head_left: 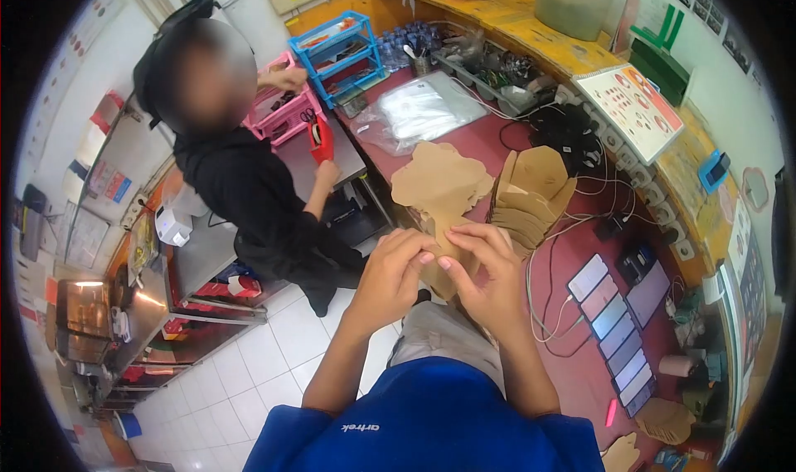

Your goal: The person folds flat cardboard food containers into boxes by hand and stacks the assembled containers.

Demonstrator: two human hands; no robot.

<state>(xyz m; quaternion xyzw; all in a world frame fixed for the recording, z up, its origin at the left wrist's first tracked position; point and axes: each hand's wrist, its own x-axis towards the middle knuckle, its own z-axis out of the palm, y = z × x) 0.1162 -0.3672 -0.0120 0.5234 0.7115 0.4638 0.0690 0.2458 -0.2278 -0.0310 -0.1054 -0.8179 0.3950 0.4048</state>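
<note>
My left hand [393, 277] and my right hand [485, 273] meet at the table's near edge, both closed on a brown cardboard piece [454, 242]. Thumbs and fingertips pinch it near its middle, and part of it is hidden behind the fingers. Just beyond lies a pile of flat brown cardboard cutouts [438, 176] with wavy edges. To the right of that pile, a stack of folded cardboard pieces [531, 198] rests on the dark red table [572, 248].
A person in black [249, 178] stands at left, one hand on a red tape dispenser [320, 140]. Farther back are a blue rack [338, 53], clear plastic bags [419, 107] and a grey bin [497, 82]. Cables and a row of phones [613, 331] lie at right.
</note>
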